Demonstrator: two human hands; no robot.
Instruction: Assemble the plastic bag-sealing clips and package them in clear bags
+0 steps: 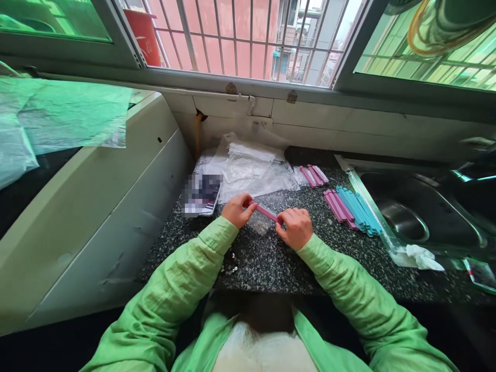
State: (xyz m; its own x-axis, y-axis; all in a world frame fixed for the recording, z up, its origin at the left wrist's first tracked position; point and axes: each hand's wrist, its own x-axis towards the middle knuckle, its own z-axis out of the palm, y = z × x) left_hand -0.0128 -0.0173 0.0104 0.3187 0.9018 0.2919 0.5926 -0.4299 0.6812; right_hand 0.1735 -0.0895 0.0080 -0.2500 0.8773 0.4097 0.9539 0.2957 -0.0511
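Green sleeves (182, 289) fill the bottom of the head view, running up from the person's chest to two bare hands over a dark speckled countertop (267, 263). Between the hands sits a pink clip stick (266, 211), held slantwise just above the counter: the left hand (239, 210) pinches its upper left end with fingers closed on it, and the right hand (295, 228) is curled shut around its lower right end. A small clear plastic bag (259, 223) hangs under the stick, between the two hands, touching or nearly touching the stone. Behind the hands lies a loose heap of clear bags (251, 168), and just left of that heap a blurred printed packet (201, 194). Right of the heap a few pink sticks (313, 175) lie together, and nearer the right hand a second row holds pink sticks (339, 206) side by side with blue sticks (358, 209), set against the edge of a steel sink (422, 206). White crumpled cloth (424, 256) rests on the sink's front rim. A white appliance top (93, 206) slopes along the left, with thin plastic sheeting (65, 116) draped on it under a barred window (248, 36).
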